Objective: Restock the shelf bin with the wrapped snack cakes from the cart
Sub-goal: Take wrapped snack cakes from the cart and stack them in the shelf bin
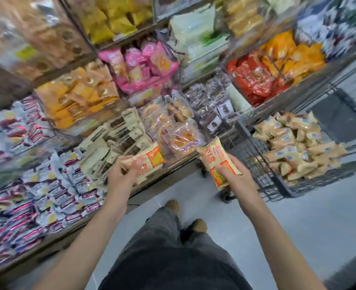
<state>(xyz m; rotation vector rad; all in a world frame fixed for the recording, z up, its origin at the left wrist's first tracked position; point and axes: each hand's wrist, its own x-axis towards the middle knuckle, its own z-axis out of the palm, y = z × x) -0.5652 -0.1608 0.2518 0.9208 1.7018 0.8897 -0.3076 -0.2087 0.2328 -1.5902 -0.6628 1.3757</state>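
My left hand [121,174] grips a cream and orange wrapped snack cake [149,162] in front of the lower shelf bins. My right hand [233,174] grips a second snack cake [213,156] of the same kind, held upright between the shelf and the cart. The dark wire cart [260,174] stands at the right, and its basket holds a heap of several like cream-wrapped cakes [294,147]. A shelf bin with orange and cream packets [76,97] sits at mid-left. The picture is blurred by motion.
Shelf bins fill the left and top: purple and white packets [36,195], beige packets [114,141], clear-wrapped pastries [172,126], pink packets [143,65], red packets [254,78]. Grey floor [298,227] lies below, with my legs and brown shoes [172,206] at centre.
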